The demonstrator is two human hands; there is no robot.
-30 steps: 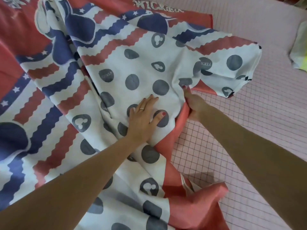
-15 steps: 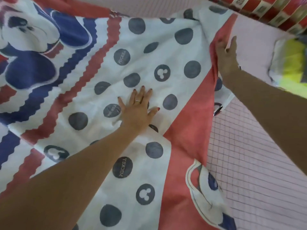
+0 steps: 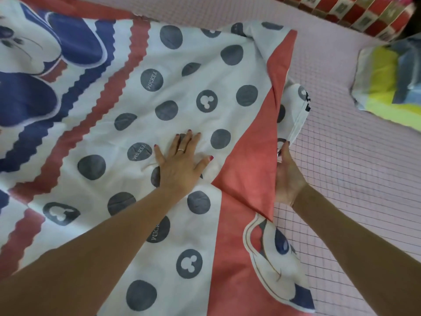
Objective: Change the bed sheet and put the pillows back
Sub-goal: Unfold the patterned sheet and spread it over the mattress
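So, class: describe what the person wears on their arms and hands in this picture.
Both forearms are bare, with no sleeves in view. The left hand wears a thin ring on one of its fingers and dark red nail polish. The right hand shows dark polish too; no ring is visible on it.

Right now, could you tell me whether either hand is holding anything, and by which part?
The right hand grips the sheet at the folded red edge on its right side. The left hand holds nothing; it lies flat on the dotted white part.
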